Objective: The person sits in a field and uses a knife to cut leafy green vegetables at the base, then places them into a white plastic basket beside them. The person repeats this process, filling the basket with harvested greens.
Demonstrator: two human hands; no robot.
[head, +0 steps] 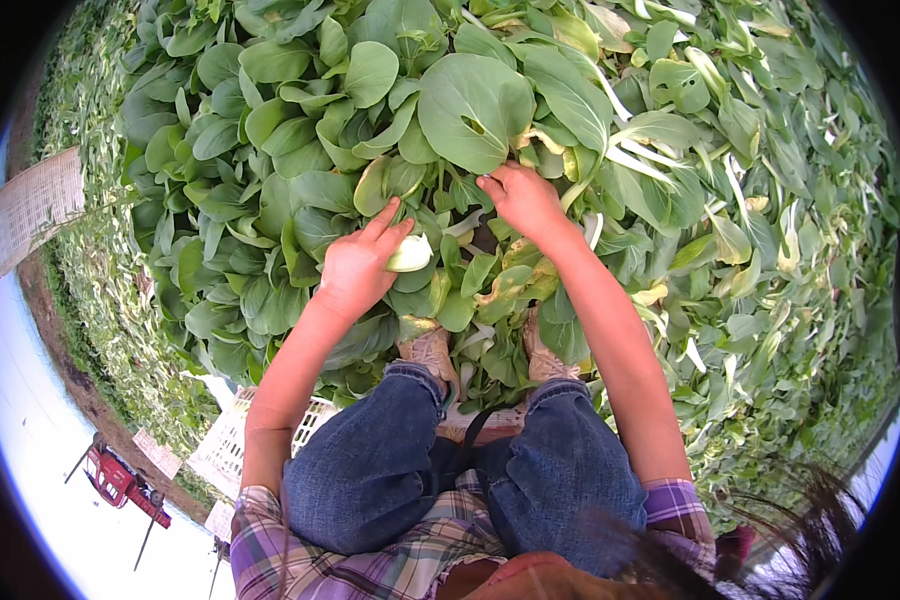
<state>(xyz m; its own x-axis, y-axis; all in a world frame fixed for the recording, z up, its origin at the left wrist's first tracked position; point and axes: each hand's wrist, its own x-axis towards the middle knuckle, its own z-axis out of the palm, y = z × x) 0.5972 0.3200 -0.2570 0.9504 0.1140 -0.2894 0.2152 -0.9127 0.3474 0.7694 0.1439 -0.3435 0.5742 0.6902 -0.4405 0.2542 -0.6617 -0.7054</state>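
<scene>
My left hand (pixel 364 259) is curled palm down over a bok choy head, whose pale cut base (pixel 410 253) pokes out beside the thumb. Its extended fingers touch a yellow-edged leaf (pixel 379 184). Bent fingers of my right hand (pixel 523 201) close at the lower edge of a large round bok choy leaf (pixel 476 109) with a hole in it. A small bluish glint shows at those fingertips, too small to identify. Between the hands lie low green leaves, and yellowed, spotted leaves (pixel 514 285) sit below my right hand.
Dense standing bok choy (pixel 247 142) fills the left. Loose leaves with white stalks (pixel 645 161) litter the right. My shoes (pixel 427 352) stand among leaves close to the hands. A white plastic crate (pixel 229 442) is by my left knee; another crate (pixel 41 202) and a red vehicle (pixel 120 480) are farther left.
</scene>
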